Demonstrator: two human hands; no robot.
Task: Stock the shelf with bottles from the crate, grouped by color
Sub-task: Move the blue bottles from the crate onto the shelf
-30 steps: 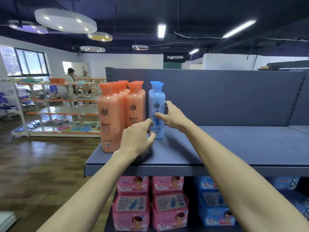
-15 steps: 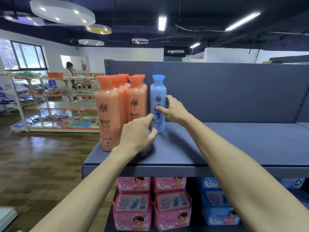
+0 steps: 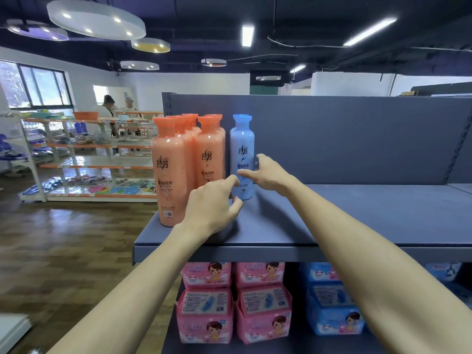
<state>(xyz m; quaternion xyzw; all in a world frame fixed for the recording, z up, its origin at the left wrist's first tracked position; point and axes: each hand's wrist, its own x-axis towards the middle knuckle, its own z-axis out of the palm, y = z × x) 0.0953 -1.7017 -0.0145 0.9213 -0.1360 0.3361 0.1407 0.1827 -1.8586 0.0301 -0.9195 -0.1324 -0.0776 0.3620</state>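
The blue bottle [image 3: 241, 159] stands upright on the shelf [image 3: 357, 215], just right of the orange bottles [image 3: 189, 164]; right hand [image 3: 268, 175] holds its side, left hand [image 3: 214, 203] pinches its base

We are standing in a shop, at a grey metal shelf [image 3: 357, 218] with a slotted upright at its back panel. Bottles [image 3: 178, 164] of one brand are sitting on it in rows, orange beside blue, labels facing out. Below, pink packs [image 3: 235, 312] and blue packs [image 3: 334, 307] are lying stacked on a lower shelf. Across the wood floor [image 3: 63, 246] we are seeing an orange-edged rack [image 3: 97, 164] carrying small goods, with two people [image 3: 112, 111] behind it, and strip lights [image 3: 247, 35] are glowing overhead.
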